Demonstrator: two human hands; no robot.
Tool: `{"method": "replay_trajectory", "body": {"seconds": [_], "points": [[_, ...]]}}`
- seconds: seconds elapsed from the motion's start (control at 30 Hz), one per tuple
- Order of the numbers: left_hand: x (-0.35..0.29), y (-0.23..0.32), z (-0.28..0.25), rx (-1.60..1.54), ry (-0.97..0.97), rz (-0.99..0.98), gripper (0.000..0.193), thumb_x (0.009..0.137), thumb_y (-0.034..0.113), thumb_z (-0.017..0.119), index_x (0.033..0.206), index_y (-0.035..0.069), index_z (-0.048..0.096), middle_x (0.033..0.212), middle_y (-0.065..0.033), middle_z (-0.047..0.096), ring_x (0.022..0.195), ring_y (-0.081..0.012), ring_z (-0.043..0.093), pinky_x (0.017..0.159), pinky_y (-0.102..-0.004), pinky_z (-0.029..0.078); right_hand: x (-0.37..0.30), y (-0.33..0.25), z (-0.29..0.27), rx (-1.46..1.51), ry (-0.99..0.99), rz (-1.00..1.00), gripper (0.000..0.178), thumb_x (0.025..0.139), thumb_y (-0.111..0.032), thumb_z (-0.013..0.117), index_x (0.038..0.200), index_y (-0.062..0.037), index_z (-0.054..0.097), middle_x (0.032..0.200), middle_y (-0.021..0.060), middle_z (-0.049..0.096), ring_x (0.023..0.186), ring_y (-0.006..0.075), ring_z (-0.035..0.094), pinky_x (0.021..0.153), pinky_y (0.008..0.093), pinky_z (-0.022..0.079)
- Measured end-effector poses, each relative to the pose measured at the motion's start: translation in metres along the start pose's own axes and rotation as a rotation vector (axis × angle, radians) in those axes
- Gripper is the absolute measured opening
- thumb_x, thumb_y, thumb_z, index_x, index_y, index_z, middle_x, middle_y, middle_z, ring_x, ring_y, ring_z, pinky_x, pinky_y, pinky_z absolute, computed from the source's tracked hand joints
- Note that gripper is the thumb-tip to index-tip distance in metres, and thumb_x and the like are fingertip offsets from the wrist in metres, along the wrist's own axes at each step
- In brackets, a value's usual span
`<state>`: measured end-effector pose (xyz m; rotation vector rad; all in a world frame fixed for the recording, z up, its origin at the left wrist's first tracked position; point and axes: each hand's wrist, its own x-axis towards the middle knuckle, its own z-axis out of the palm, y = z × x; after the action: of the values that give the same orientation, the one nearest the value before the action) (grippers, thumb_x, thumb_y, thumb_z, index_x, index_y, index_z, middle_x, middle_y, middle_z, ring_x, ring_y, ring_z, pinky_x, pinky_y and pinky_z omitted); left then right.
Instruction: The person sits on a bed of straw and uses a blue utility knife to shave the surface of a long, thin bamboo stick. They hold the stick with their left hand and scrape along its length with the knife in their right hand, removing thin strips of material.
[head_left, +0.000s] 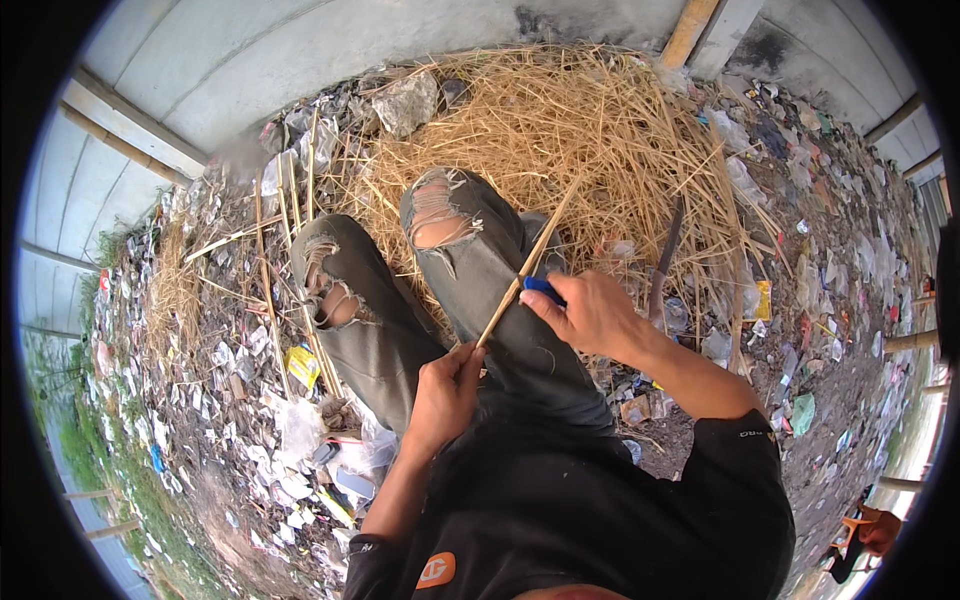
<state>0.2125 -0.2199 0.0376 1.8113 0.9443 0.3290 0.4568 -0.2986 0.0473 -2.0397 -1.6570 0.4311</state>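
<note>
My left hand (pixel 445 396) is closed round the lower end of a pale split bamboo stick (pixel 548 232), close to my lap. The stick slants up and to the right across my right thigh, its far end over the straw. In my closed right hand (pixel 600 316) is a small blue-handled tool (pixel 541 288), pressed against the middle of the stick. The tool's working end is too small and covered to make out. Both hands are above my right leg, in torn dark trousers (pixel 365 365).
Beyond my knees lies a heap of dry straw-like shavings (pixel 560 120). Several long bamboo strips (pixel 270 290) lie left of my legs. A dark curved blade-like piece (pixel 667 255) rests by the heap. Litter covers the ground, and a grey panel wall (pixel 300 60) runs behind.
</note>
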Motion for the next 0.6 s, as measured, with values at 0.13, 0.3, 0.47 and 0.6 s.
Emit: {"method": "replay_trajectory", "body": {"seconds": [0.13,0.3,0.47,0.6], "points": [[0.003,0.001,0.000,0.001,-0.042,-0.034,0.027,0.107,0.016,0.061,0.117,-0.007,0.072,0.069,-0.0129,0.065,0.063,-0.0118,0.061,0.061,-0.0317,0.049,-0.004,0.002,0.022,-0.025,-0.001,-0.024,0.062,0.106,-0.053,0.053,0.077,0.0002,0.065,0.058,0.0246,0.063,0.058,0.0458,0.067,0.054,0.0528,0.054],[-0.003,-0.001,-0.007,-0.006,-0.027,-0.043,0.027,0.107,0.016,0.059,0.114,-0.005,0.073,0.066,-0.0096,0.061,0.061,-0.0102,0.056,0.059,-0.0316,0.046,0.025,0.035,0.017,-0.124,0.079,-0.053,0.065,0.106,-0.058,0.050,0.079,-0.0017,0.067,0.058,0.0208,0.064,0.055,0.0405,0.067,0.053,0.0498,0.053],[-0.038,-0.018,-0.038,0.001,-0.129,-0.172,0.029,0.109,0.020,0.056,0.112,-0.002,0.074,0.062,-0.0016,0.053,0.059,-0.0072,0.048,0.056,-0.0302,0.041,0.066,0.159,-0.070,-0.079,0.305,0.588,0.074,0.108,-0.064,0.041,0.076,-0.0017,0.064,0.053,0.0046,0.052,0.047,0.0211,0.049,0.048,0.0427,0.040],[-0.042,-0.031,-0.037,-0.096,-0.199,-0.207,0.032,0.110,0.024,0.055,0.112,-0.002,0.074,0.065,0.0020,0.052,0.061,-0.0058,0.048,0.056,-0.0284,0.039,0.034,0.132,-0.079,-0.047,0.335,0.326,0.072,0.108,-0.063,0.044,0.076,-0.0015,0.063,0.053,0.0075,0.052,0.047,0.0234,0.051,0.049,0.0423,0.041]]}}
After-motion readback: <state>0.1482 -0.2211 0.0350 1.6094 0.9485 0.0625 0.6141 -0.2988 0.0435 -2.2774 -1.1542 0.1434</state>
